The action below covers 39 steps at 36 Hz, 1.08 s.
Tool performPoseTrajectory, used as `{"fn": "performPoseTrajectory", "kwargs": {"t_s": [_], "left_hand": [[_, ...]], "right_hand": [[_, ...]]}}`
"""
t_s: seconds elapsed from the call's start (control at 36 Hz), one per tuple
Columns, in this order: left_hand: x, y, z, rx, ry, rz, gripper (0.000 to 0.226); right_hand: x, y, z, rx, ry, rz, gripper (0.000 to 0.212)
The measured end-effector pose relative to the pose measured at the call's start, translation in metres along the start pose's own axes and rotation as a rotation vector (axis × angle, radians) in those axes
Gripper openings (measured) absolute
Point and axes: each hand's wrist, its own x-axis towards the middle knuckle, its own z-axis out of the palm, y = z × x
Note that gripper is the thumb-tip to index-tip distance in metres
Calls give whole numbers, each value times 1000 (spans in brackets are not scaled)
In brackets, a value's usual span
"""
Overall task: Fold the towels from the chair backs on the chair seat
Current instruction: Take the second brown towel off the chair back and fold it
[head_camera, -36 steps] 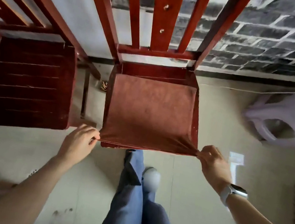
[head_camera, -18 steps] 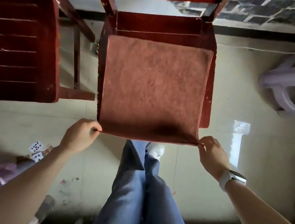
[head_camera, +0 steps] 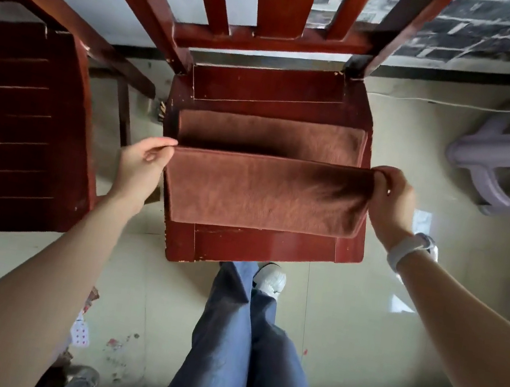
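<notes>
Over the seat [head_camera: 258, 248], left hand [head_camera: 141, 167] and right hand [head_camera: 392, 201] each pinch a corner of the towel [head_camera: 264, 191], mid-fold; next, seemingly, laying that edge onto the far half.

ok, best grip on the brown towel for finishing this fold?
Probably the two corners of the lifted near edge, as held now: left hand pinches the left corner, right hand the right, each coming in from its own side. The brown towel is limp and spans the chair seat, so corner grips should keep that edge taut and straight.
</notes>
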Motion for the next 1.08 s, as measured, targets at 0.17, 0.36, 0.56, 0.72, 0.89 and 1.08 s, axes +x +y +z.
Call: {"fn": "performPoseTrajectory", "kwargs": {"t_s": [0.17,0.36,0.56,0.72,0.89,1.08], "left_hand": [[45,1,13,33,19,26,19],[75,1,24,119,23,95,18],[90,-6,32,255,34,141,18],[98,1,34,367,54,122,18],[101,9,37,437,46,123,20],[97,18,45,559,66,156,23]], "right_hand": [[43,-11,19,-18,37,-24,22],[69,-12,36,-14,37,40,24],[77,-12,45,-59,2,51,24],[88,-17,50,-107,-45,102,24],[96,-21,51,-160,-66,142,24],[104,-23,53,-229,-108,147,26]]}}
